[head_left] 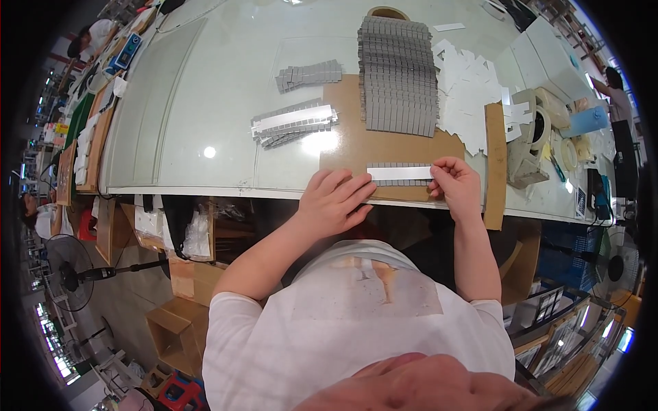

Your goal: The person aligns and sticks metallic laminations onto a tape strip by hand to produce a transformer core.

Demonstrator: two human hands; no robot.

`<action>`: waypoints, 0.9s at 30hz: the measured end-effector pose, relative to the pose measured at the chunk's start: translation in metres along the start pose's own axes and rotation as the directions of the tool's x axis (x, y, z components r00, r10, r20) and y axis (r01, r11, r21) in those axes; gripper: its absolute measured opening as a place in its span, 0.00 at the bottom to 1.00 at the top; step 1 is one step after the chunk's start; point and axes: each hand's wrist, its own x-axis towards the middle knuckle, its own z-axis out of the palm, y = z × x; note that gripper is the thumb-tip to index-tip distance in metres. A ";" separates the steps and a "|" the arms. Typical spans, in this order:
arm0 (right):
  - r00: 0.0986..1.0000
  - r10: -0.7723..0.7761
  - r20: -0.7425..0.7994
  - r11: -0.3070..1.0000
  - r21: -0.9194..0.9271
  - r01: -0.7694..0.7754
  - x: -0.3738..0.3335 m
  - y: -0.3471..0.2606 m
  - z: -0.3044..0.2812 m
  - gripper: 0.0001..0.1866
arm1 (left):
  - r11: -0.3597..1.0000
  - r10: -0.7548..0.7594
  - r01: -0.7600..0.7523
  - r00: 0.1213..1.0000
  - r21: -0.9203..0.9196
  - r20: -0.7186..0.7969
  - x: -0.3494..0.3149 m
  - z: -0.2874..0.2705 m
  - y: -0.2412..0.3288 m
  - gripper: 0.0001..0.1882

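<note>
A white strip (397, 173) lies lengthwise over a grey segmented strip (397, 183) near the table's front edge, on a sheet of brown cardboard (343, 147). My left hand (336, 198) rests with its fingers stretched out, their tips at the strips' left end. At the opposite end, thumb and forefinger of my right hand (456, 185) pinch the white strip. Beyond them stands a long overlapping row of grey segmented strips (399, 75). To the left lie a small pile of grey strips (308, 75) and another pile topped with a white strip (293, 120).
Loose white strips (469, 96) are heaped right of the row. A brown cardboard bar (494, 164) lies across the front edge. Farther right stand a tape dispenser (531, 144), a blue bottle (586, 122) and a white box (552, 58). A brown tape roll (388, 13) sits at the back.
</note>
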 end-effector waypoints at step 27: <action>0.634 -0.742 0.219 0.323 -0.712 0.624 -0.025 0.016 -0.025 0.13 | 0.998 0.017 -0.017 1.000 -0.065 -0.014 0.004 0.000 0.008 0.24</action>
